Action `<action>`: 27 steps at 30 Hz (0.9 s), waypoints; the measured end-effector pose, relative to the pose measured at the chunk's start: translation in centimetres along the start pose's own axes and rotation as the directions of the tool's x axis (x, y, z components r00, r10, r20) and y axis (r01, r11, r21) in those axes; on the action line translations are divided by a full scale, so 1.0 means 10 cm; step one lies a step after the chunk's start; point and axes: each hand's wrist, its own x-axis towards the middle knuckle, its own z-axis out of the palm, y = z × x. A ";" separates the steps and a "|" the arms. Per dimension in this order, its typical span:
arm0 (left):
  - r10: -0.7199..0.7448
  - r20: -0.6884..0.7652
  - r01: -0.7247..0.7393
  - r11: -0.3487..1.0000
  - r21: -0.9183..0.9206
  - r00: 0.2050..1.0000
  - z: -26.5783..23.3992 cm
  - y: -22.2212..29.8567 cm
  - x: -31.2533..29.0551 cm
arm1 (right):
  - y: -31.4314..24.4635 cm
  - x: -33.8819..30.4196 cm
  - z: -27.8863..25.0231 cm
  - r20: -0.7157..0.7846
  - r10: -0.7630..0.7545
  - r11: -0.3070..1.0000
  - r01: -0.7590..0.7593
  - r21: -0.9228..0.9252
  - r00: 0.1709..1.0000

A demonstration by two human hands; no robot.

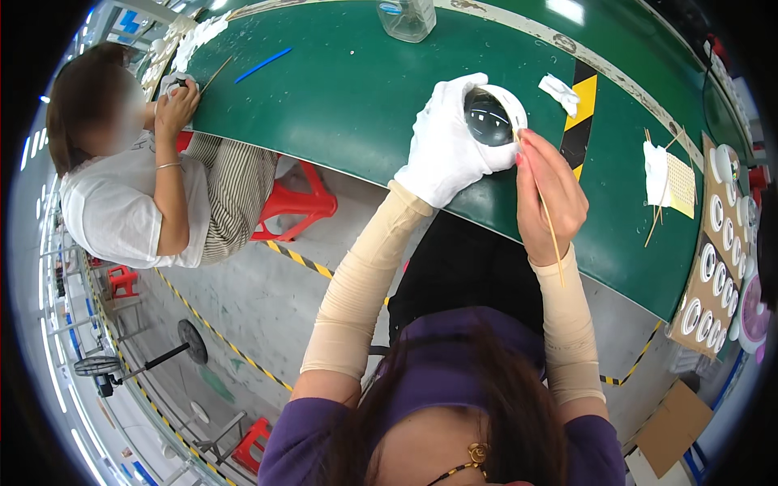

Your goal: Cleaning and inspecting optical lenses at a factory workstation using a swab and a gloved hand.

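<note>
My left hand [446, 138], in a white glove, is closed around a round part with a white ring and a glossy black dome [489, 118]. The dome faces up, above the near side of the green table [340, 97]. My bare right hand [551, 190] pinches a thin wooden stick [553, 231]. Its upper end meets the right edge of the white ring, and the long lower end hangs down past my palm. Beige sleeves cover both forearms.
At right lie a white cloth with a yellow pad [681, 185] and several sticks, beside a board of white rings [717, 279]. A crumpled white cloth [561, 95] is near the striped tape. A clear container [408, 20] stands far back. A co-worker [134, 194] sits at left.
</note>
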 end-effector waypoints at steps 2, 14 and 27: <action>-0.013 0.021 0.013 1.000 0.014 1.000 -0.03 0.04 0.00 | -0.01 -0.02 -0.02 0.012 0.002 1.000 -0.002 -0.012 1.000; 0.104 0.056 -0.103 0.994 -0.027 0.993 -0.03 -0.10 0.00 | 0.04 0.04 0.06 -0.042 -0.074 0.996 0.072 -0.046 0.996; 0.120 0.056 -0.115 0.989 -0.089 0.991 -0.02 -0.13 -0.02 | -0.01 0.13 -0.02 0.077 -0.093 0.980 0.105 -0.171 0.993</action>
